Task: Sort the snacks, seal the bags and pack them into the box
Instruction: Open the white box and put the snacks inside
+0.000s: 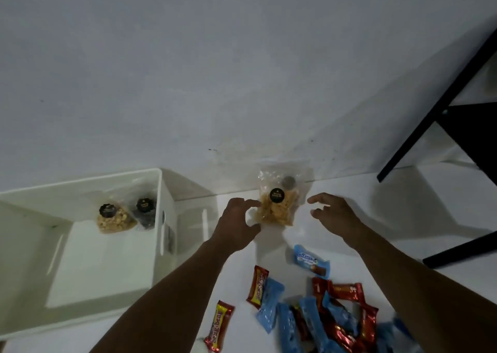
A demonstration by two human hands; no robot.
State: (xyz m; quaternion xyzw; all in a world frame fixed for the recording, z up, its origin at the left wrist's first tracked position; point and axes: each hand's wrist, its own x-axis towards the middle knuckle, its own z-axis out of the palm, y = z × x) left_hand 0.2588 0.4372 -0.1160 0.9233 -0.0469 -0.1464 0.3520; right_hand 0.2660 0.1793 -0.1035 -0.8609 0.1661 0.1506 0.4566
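White tabletop [349, 218] against a pale wall [188, 70]; 2 hands flank a clear snack bag [279, 207].
Snack bag, holding yellow crisps and a round black label, stands upright at the table's far edge against the wall; left hand [236, 225], fingers curled, has its fingertips at the bag's left edge, whether pinching it cannot be told; right hand [333, 213], spread and loosely curved, is just clear of the bag's right side, holding nothing; white box [161, 191] at left holds 2 labelled bags [115, 218] in its far corner; red and blue wrapped bars [322, 317] lie nearest the person.
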